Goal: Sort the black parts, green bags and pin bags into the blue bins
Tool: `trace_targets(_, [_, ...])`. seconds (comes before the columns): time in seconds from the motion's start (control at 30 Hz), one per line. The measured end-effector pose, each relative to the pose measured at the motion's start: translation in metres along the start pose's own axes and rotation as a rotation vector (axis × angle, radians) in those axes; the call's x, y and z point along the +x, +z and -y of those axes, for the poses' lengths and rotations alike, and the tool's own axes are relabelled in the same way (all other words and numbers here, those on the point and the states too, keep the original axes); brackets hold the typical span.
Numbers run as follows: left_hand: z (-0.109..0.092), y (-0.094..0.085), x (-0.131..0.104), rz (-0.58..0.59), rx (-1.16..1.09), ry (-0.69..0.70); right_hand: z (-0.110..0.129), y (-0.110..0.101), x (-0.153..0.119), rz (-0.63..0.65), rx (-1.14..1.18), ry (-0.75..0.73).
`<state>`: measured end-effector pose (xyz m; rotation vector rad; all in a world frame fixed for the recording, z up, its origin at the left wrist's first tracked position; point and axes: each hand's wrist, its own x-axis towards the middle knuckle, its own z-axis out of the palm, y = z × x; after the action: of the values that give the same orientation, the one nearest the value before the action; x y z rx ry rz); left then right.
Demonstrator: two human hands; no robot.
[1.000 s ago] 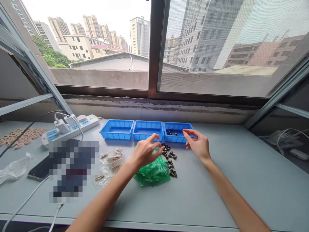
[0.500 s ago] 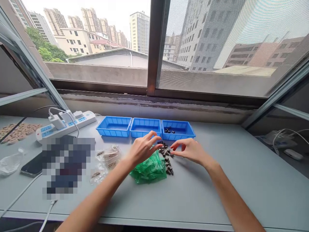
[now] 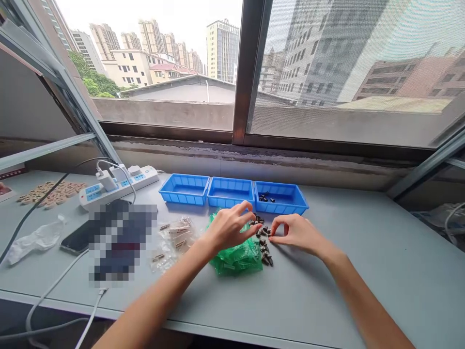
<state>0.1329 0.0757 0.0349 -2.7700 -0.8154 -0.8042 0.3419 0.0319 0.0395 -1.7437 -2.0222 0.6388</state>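
Small dark screw-like pieces [image 3: 266, 257] lie in a loose pile on the grey table, right of a green plastic bag [image 3: 236, 261] of clear green items. My left hand [image 3: 232, 225] hovers over the bag and the pile's left side, fingers apart and holding nothing. At the pile's right edge is my right hand [image 3: 300, 232], thumb and index fingertip pinched together beside the dark pieces. Whatever may be between those fingertips is too small to make out. Behind the pile, the right blue bin [image 3: 286, 206] holds several similar dark pieces.
The middle blue bin [image 3: 230, 198] and left blue bin [image 3: 185, 195] stand alongside. Clear bags [image 3: 178, 235] hold thin brownish pieces. Further left are a white power strip [image 3: 119, 186], a dark phone [image 3: 78, 237], cables, crumpled plastic [image 3: 36, 242] and wooden pieces [image 3: 51, 194].
The view has turned slightly left, so the table things appear further right. My right thumb and index finger have come closer together; my left hand stays raised over the bag.
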Motion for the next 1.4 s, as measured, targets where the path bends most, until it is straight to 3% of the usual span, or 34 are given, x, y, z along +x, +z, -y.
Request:
trace_targets(0.23, [-0.002, 0.003, 0.001, -0.184, -0.054, 0.110, 0.011, -0.002, 0.000, -0.020, 0.409, -0.025])
trace_targets(0.4, [-0.002, 0.005, -0.001, -0.196, -0.072, 0.068, 0.022, 0.000, 0.001, 0.032, 0.622, 0.057])
trace_targets(0.77, [-0.003, 0.007, -0.004, -0.209, -0.132, 0.039, 0.022, 0.002, 0.001, 0.087, 0.702, 0.084])
trace_targets(1.03, [-0.008, 0.004, 0.000, -0.341, -0.203, 0.023, 0.022, 0.004, 0.001, 0.112, 0.823, 0.076])
trace_targets(1.17, [-0.008, 0.003, 0.001, -0.327, -0.223, -0.019, 0.028, 0.003, -0.001, 0.081, 0.893, 0.075])
trace_targets(1.4, [-0.008, 0.002, 0.001, -0.373, -0.218, -0.040, 0.027, 0.007, 0.003, -0.080, 0.873, 0.074])
